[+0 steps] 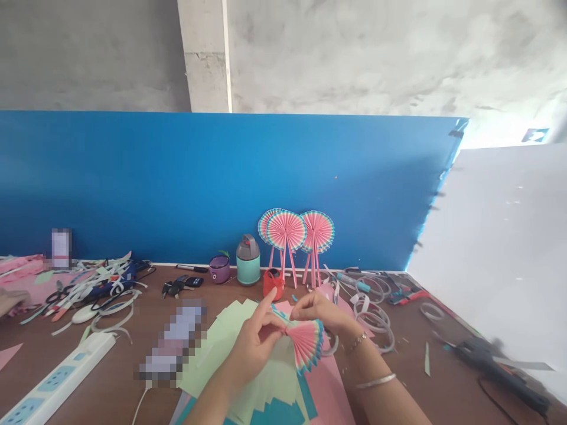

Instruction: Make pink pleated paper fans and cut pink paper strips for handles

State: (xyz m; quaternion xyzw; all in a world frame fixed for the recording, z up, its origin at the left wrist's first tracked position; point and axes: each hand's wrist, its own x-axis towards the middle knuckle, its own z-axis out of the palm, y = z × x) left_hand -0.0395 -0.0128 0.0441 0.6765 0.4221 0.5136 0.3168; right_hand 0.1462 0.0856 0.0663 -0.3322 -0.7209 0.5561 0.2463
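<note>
My left hand (254,345) pinches the gathered middle of a pleated paper fan (308,345), pink with blue, yellow and green edge bands. The fan's pleats spread out to the lower right, and a smaller part shows between my hands. My right hand (321,310) has its fingers bent together at the fan's upper side; its fingertips are partly hidden. Beneath the hands lie light green paper sheets (212,348), with pink paper (330,389) and teal paper (279,413) around them.
Finished round paper fans (286,230) lean against the blue partition (177,183). Near them stand a red container (273,284), a teal jar (248,262) and a purple cup (219,269). A glue gun (496,366) lies right; a power strip (62,378) and another person's hand (11,301) are left.
</note>
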